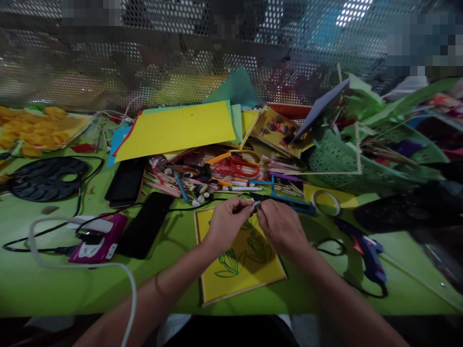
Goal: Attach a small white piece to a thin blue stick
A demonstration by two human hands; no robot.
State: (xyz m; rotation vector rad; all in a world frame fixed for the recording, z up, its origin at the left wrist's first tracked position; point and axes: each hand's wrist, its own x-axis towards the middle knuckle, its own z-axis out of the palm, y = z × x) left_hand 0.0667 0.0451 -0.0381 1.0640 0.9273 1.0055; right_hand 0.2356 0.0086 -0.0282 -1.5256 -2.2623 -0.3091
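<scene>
Both my left hand point(230, 219) and my right hand point(281, 224) are closed, meeting fingertip to fingertip above the far edge of a yellow card. A small grey piece point(256, 205), which looks like a pebble, is pinched between them; the fingers cover part of it. Beneath my hands lies the yellow card point(249, 282) with a thin wooden stick frame and green tulip outlines. My hands and wrists hide part of its upper half.
Pebbles point(202, 195), pencils and scissors point(249, 166) are heaped behind my hands. To the right are a blue glue gun point(371, 260), a tape roll point(325, 202) and a green basket point(336, 156). Phones point(148, 229) and a purple power strip point(99, 238) with cables lie left.
</scene>
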